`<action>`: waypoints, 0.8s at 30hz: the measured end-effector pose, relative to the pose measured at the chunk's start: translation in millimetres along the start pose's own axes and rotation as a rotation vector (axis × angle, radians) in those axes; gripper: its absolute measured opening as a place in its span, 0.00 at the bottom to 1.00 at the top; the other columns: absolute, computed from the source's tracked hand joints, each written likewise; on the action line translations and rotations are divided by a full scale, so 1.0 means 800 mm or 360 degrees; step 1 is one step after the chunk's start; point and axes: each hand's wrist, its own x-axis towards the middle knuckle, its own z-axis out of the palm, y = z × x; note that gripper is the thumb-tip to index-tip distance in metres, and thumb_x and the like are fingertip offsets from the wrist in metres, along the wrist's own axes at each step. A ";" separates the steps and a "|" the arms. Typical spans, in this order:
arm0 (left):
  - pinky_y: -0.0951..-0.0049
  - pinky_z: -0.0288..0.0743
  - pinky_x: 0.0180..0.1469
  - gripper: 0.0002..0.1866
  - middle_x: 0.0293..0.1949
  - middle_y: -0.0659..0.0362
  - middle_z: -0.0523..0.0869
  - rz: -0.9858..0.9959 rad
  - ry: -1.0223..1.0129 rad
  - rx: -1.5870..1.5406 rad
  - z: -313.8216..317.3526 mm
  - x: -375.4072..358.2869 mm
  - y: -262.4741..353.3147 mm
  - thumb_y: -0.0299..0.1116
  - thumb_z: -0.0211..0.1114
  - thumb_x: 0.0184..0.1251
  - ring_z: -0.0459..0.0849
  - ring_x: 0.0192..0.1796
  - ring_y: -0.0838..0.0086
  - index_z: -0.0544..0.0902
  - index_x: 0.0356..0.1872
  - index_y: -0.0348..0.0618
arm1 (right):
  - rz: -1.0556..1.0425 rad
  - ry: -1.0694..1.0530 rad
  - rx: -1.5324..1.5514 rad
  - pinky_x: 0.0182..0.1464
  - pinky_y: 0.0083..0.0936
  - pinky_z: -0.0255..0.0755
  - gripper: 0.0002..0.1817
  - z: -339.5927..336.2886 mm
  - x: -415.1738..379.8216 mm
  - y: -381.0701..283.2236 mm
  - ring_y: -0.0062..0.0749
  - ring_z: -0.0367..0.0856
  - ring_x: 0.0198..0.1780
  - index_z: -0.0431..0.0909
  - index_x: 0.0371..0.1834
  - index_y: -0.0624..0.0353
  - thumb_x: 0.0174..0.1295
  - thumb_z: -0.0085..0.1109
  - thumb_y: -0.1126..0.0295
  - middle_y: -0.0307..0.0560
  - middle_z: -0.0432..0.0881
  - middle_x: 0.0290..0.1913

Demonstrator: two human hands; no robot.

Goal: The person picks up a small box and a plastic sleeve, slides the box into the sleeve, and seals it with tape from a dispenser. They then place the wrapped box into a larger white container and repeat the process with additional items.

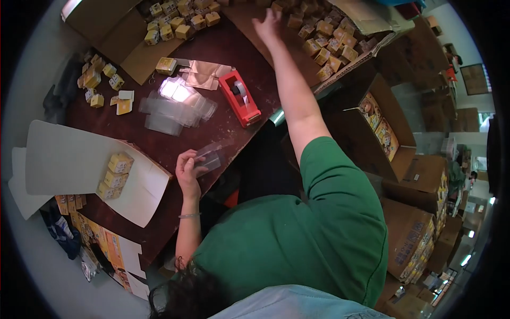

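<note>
Left hand (187, 169): at the near edge of the table (212, 48), fingers closed around a clear sleeve (208, 158), which it holds just above the dark tabletop. A thin bracelet sits on that wrist.

Right hand (267, 24): arm stretched far across the table, fingers spread apart and empty, hovering at the edge of a heap of boxes (324, 40), small and yellow, lying on a cardboard sheet (255, 16) at the far right. Whether the fingertips touch a box cannot be told.

Tape dispenser (240, 97): red, lying on the table between the 2 hands, roll mounted.

Clear sleeves, stack (175, 106): loose pile left of the dispenser, some catching glare.

Foil pouches (204, 73): flat, tan, just beyond the sleeve stack.

Further yellow boxes: a cluster at the far centre (175, 21) on an opened carton flap; a scatter at the table's left side (98, 80); 3 stacked on a white card (69, 159) at the near left (114, 175).

Cartons (409, 234): brown, stacked on the floor to the right, 1 open with printed packs (380, 125) showing.
</note>
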 end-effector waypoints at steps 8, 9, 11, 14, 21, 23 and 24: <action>0.74 0.85 0.34 0.11 0.50 0.56 0.78 -0.0082 0.0061 0.0068 0.006 0.005 0.002 0.36 0.60 0.76 0.85 0.43 0.72 0.77 0.43 0.37 | 0.0476 0.0406 -0.0530 0.70 0.49 0.62 0.32 0.086 0.111 0.203 0.62 0.55 0.74 0.63 0.74 0.42 0.65 0.57 0.66 0.66 0.52 0.76; 0.74 0.86 0.34 0.11 0.50 0.55 0.78 -0.0085 0.0057 0.0061 0.007 0.004 0.003 0.36 0.60 0.76 0.85 0.43 0.72 0.77 0.43 0.37 | 0.0470 0.0462 -0.0439 0.70 0.49 0.62 0.30 0.087 0.111 0.200 0.63 0.56 0.74 0.66 0.72 0.44 0.64 0.56 0.68 0.66 0.53 0.76; 0.74 0.85 0.34 0.10 0.50 0.55 0.78 -0.0092 0.0041 0.0051 0.003 0.003 0.002 0.36 0.60 0.75 0.84 0.44 0.72 0.78 0.42 0.37 | 0.0467 0.0554 -0.0268 0.69 0.48 0.63 0.28 0.085 0.095 0.191 0.65 0.59 0.72 0.70 0.69 0.47 0.63 0.55 0.72 0.67 0.53 0.75; 0.74 0.84 0.37 0.08 0.49 0.56 0.79 -0.0076 -0.0059 0.0128 0.000 0.001 0.007 0.33 0.61 0.73 0.84 0.43 0.72 0.79 0.40 0.38 | 0.0726 0.0278 0.1225 0.59 0.38 0.75 0.18 0.062 0.087 0.137 0.42 0.79 0.58 0.76 0.59 0.58 0.65 0.60 0.70 0.48 0.81 0.55; 0.78 0.73 0.46 0.10 0.38 0.60 0.83 -0.0281 -0.0515 -0.0221 0.012 0.002 0.055 0.34 0.59 0.69 0.81 0.40 0.78 0.81 0.41 0.37 | 0.0299 -0.1309 0.2872 0.55 0.27 0.79 0.23 -0.050 -0.184 -0.093 0.30 0.82 0.54 0.70 0.64 0.61 0.72 0.59 0.60 0.48 0.80 0.56; 0.76 0.78 0.44 0.19 0.39 0.56 0.83 -0.0167 -0.0610 -0.0419 0.028 -0.002 0.072 0.40 0.58 0.74 0.84 0.40 0.75 0.77 0.56 0.36 | 0.0344 -0.1537 0.2905 0.57 0.25 0.78 0.27 -0.040 -0.240 -0.103 0.29 0.79 0.58 0.70 0.64 0.60 0.65 0.67 0.62 0.46 0.78 0.59; 0.74 0.80 0.43 0.27 0.39 0.54 0.83 -0.0141 -0.0715 -0.0523 0.028 -0.003 0.077 0.48 0.57 0.75 0.85 0.41 0.73 0.72 0.63 0.35 | 0.0330 -0.1571 0.2872 0.59 0.26 0.77 0.29 -0.034 -0.264 -0.104 0.29 0.78 0.60 0.69 0.64 0.59 0.62 0.70 0.63 0.46 0.77 0.59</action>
